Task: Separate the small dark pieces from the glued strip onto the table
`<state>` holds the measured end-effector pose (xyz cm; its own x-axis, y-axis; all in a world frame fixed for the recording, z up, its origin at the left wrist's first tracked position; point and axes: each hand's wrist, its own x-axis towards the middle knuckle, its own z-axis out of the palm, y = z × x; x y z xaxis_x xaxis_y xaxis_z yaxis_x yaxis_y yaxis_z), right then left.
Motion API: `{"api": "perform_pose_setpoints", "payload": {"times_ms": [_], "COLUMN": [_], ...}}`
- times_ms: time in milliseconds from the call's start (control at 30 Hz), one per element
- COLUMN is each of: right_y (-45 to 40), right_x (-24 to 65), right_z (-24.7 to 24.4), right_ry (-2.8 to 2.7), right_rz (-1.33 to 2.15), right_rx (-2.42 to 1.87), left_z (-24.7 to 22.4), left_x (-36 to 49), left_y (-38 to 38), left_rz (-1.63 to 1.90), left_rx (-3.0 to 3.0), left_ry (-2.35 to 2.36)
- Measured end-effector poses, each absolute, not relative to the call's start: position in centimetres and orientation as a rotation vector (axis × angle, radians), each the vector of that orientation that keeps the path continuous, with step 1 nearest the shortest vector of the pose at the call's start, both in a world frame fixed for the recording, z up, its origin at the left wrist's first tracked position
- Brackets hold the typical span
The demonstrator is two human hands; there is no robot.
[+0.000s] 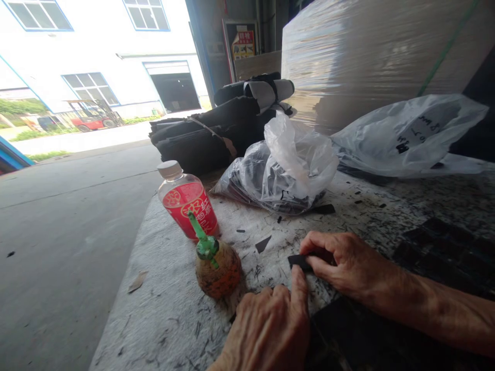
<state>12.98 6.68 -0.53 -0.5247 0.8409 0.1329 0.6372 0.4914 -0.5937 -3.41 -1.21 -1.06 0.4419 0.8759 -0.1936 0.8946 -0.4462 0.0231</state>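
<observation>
A small black piece (297, 262) lies on the pale cloth-covered table (154, 257). My right hand (340, 260) pinches its right end between thumb and fingers. My left hand (270, 319) rests palm down nearer to me, its index fingertip touching the piece's lower edge; the other fingers are curled, and a dark thing shows only in part beside them. To the left of my hands stands a round orange-brown pot (218, 273) with a green nozzle (198, 226). Behind it is a bottle (189, 201) with a red label.
A clear plastic bag (286, 170) of dark pieces sits behind my hands, another bag (410, 136) at the right. Black rolled sheets (204, 134) lie beyond. Dark sheets (356, 330) lie under my right forearm. Black scraps (263, 244) dot the cloth.
</observation>
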Motion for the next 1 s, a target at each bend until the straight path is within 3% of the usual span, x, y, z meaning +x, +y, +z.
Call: {"api": "perform_pose_setpoints", "payload": {"times_ms": [600,1000], "right_y": [7.3,7.8], "right_x": [13.6,15.5], "right_z": [0.2,0.8], "right_ry": [-2.363,-2.416], "right_rz": [0.749,0.579], "right_rx": [-1.296,-1.267], "left_z": [-1.4,-1.6], "left_x": [-4.0,-4.3], "left_y": [-0.3,-0.4], "left_rz": [-0.229,-0.224], "left_rx": [2.460,2.464], "left_ry": [1.584,1.576]}}
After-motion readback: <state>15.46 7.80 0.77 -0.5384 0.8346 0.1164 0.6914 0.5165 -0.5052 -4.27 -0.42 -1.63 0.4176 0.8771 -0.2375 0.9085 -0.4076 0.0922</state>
